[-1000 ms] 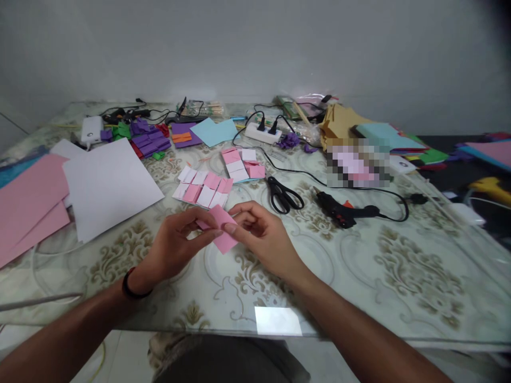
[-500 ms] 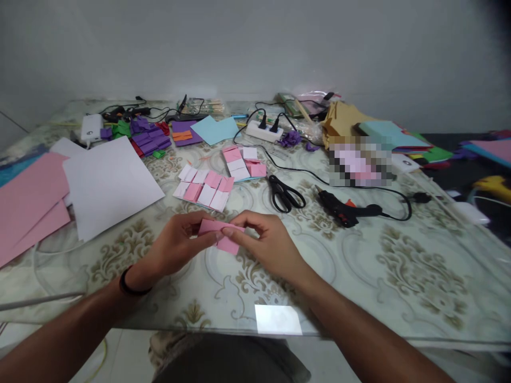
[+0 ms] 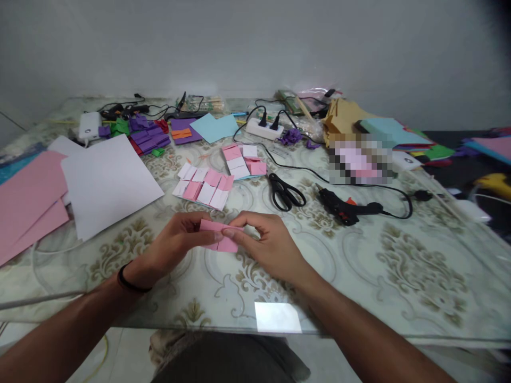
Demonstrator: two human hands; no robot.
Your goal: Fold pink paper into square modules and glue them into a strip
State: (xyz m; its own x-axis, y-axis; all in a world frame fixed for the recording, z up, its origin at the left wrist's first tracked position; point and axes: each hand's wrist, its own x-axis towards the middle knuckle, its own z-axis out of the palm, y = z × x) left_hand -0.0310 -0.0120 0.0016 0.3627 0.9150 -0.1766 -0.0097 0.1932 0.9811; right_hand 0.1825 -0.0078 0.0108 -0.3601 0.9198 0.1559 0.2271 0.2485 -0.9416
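Observation:
Between my two hands is a small piece of folded pink paper (image 3: 227,244), held above the near middle of the table. My left hand (image 3: 181,239) pinches its left part, thumb in front and fingers behind. On the other side my right hand (image 3: 265,239) grips it closed, its thumb tip meeting the left thumb at the paper's middle. Just beyond lie a pink and white checkered paper piece (image 3: 204,187) and a second such piece (image 3: 244,161). Black scissors (image 3: 286,192) rest to the right of them.
A black glue gun (image 3: 339,206) lies at right, its cord trailing. White sheets (image 3: 112,186) and pink sheets (image 3: 32,202) cover the left side. A white power strip (image 3: 264,130) stands at the back, near purple folded papers (image 3: 149,139) and a brown paper bag (image 3: 345,119).
The lower flap of the pink paper has shifted and now shows wider to the left under my left thumb. Both hands stay almost in place.

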